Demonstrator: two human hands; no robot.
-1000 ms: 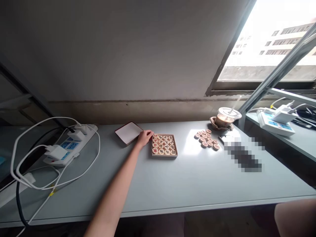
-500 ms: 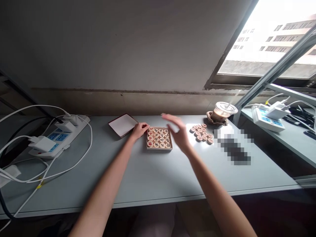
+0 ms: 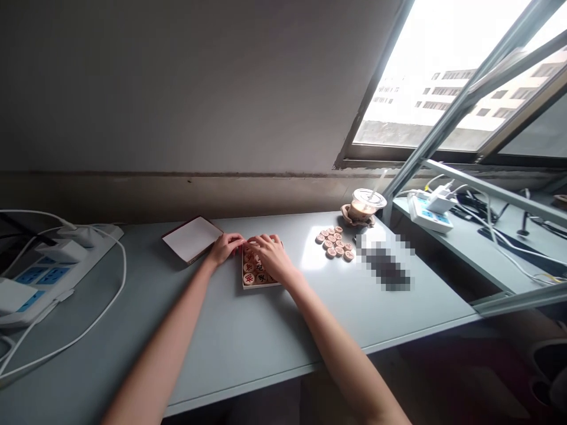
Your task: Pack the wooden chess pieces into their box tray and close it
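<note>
An open shallow box (image 3: 262,287) on the grey table holds rows of round wooden pieces (image 3: 249,278) with red or black characters. My right hand (image 3: 270,257) lies over the box and hides most of the pieces; its fingers bend down near the far left corner, and what they touch is hidden. At that same corner my left hand (image 3: 227,247) has its fingers closed together, and I cannot make out what is between them. A white-lined lid (image 3: 192,238) rests left of the box. Loose round pieces (image 3: 335,242) are grouped to the right.
A lidded drink cup (image 3: 364,205) with a straw stands in a brown carrier at the back right. Beside it is a blurred dark patch (image 3: 387,265). Power strips with white cables lie at the left (image 3: 48,274) and on the right-hand table (image 3: 430,211).
My right hand has moved left and down over the box, covering most of its pieces. My left hand stays by the far left corner. The camera view has turned to the right.
</note>
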